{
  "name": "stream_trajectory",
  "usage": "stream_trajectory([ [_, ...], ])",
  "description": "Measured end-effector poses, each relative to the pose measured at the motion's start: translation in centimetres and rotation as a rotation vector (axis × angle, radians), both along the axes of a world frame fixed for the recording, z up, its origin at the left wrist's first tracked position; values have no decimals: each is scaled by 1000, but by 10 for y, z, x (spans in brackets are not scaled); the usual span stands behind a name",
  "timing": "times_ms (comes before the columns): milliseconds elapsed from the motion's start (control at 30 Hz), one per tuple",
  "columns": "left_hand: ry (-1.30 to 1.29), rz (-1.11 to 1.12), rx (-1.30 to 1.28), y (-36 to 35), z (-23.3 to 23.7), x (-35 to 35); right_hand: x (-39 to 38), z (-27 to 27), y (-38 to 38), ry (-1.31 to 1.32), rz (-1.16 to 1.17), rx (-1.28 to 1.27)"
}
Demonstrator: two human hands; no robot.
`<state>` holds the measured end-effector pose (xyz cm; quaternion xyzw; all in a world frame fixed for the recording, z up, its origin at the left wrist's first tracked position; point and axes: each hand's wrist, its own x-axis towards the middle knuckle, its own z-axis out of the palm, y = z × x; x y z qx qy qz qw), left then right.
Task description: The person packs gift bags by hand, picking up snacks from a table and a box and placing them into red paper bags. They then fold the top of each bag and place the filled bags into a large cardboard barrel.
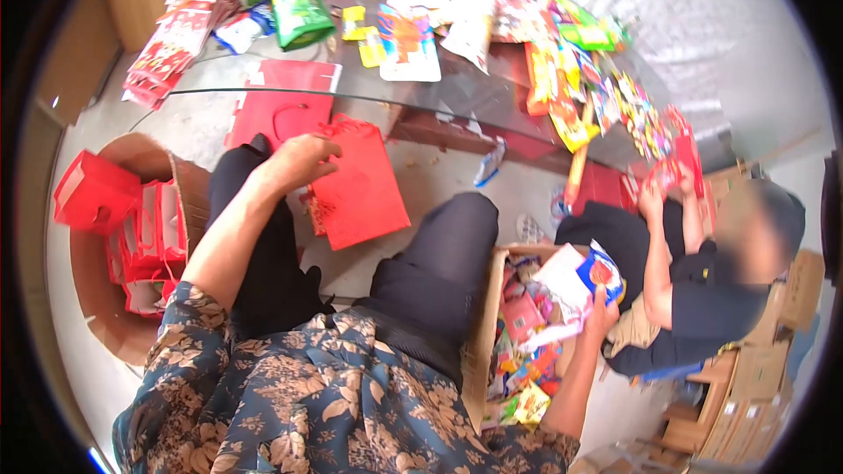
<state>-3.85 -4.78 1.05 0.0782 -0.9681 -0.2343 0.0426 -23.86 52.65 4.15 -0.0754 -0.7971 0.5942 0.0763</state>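
Note:
Between my knees a red paper gift bag leans at a tilt. My left hand is over its upper left edge, fingers bent and apart; whether it touches the bag is hard to see. Behind that hand lies another red bag with a cord handle. On my right, a cardboard box full of mixed snack packets stands against my leg. At the box's far side my right hand grips a blue and white snack packet.
A glass-topped table ahead carries many snacks, including a green packet and a stack of red packaging. A round cardboard bin at left holds red bags. A co-worker sits at right, holding a red packet.

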Motion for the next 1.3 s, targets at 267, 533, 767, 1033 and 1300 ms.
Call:
stream_trajectory([
  [267, -46, 21, 21, 6, 1, 0, -23, 77, -119, 190, 287, -59],
  [533, -6, 42, 59, -2, -7, -1, -157, 101, -303, 174, 537, -537],
  [767, -87, 84, 95, -1, -6, -2, -188, 31, -415, 322, 207, -257],
  [1033, -74, 53, 66, 1, -2, -7, -113, -35, -424, 737, 382, 312],
  [1300, -62, 68, 80, 7, 3, -9, -120, -37, -434, 631, 365, 628],
])
